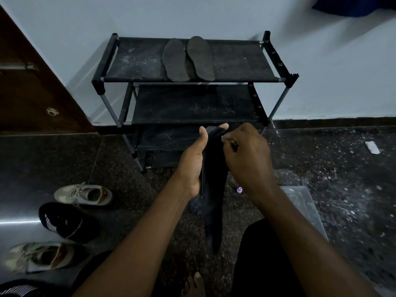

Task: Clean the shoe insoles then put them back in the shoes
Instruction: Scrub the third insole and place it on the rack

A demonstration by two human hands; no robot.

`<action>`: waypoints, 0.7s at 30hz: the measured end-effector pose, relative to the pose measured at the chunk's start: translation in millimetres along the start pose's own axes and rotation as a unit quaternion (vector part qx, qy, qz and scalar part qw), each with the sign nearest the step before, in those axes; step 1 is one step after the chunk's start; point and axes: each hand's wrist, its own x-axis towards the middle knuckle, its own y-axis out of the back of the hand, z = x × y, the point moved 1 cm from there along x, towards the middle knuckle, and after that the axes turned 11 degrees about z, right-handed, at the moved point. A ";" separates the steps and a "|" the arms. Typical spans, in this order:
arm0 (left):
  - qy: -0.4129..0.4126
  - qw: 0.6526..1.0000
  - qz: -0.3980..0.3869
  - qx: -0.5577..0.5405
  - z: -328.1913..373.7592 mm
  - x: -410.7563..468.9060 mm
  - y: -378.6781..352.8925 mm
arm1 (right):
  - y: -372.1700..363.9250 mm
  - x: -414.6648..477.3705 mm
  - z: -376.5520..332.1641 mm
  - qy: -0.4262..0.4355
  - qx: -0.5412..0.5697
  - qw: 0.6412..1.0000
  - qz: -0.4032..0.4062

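Cleaning step. Left hand (192,166) grips long dark flat insole (214,181) upright in front of black fabric-shelf shoe rack (137,61); right hand (248,155) pinches its top edge. Two grey worn insoles (188,58) lie on rack top. Next: finish wiping, then refit beige laced sneakers (82,195) left of rack.

A matt black insole (214,168), soft and pliable-looking, is held in the left hand (192,166). Beyond its fingers (224,126), a shoe rack (139,61) has dusty black cloth shelves, dull grey metal tubes and black plastic joints. Two rough, matt grey insoles (174,61) lie on top. Beneath the fingers the speckled stone floor (321,168) is glossy. To their right is a clear plastic box (304,202).
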 end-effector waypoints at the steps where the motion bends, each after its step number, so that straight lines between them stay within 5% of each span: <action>1: 0.000 1.000 0.000 0.004 -0.3 -0.2 -0.4 | 0.2 0.6 -0.1 -0.005 0.005 1.000 0.012; 8: 0.029 1.000 -0.006 -0.001 0.0 -1.8 0.2 | -3.3 -1.5 -2.4 0.039 0.013 0.999 -0.034; 14: 0.009 1.000 -0.019 0.002 -2.3 -2.9 -3.0 | -1.1 2.5 1.6 -0.008 0.020 0.999 0.033; 21: 0.005 1.000 -0.007 0.002 -1.3 -1.6 -0.2 | -2.2 -1.6 0.5 0.027 0.018 0.999 0.001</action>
